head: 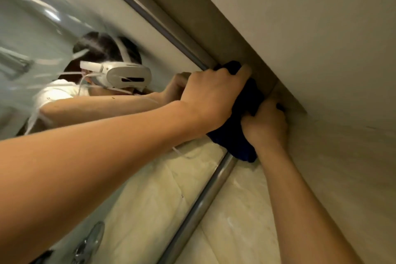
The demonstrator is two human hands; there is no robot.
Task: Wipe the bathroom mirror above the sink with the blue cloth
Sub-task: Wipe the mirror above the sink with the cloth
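The dark blue cloth [234,135] is bunched against the top right corner of the mirror [64,17], where its metal frame [201,206] meets the wall. My left hand [212,96] grips the upper part of the cloth, fingers curled over it. My right hand [265,123] grips the cloth's right side, pressed up close to the wall. Both arms reach up and across the view. The cloth's middle is hidden between the two hands.
The mirror reflects a person wearing a white headset [120,75], a tap [90,240] at the bottom and a rail [15,64] at left. A beige wall [321,28] and a recessed ledge [235,34] close in on the right.
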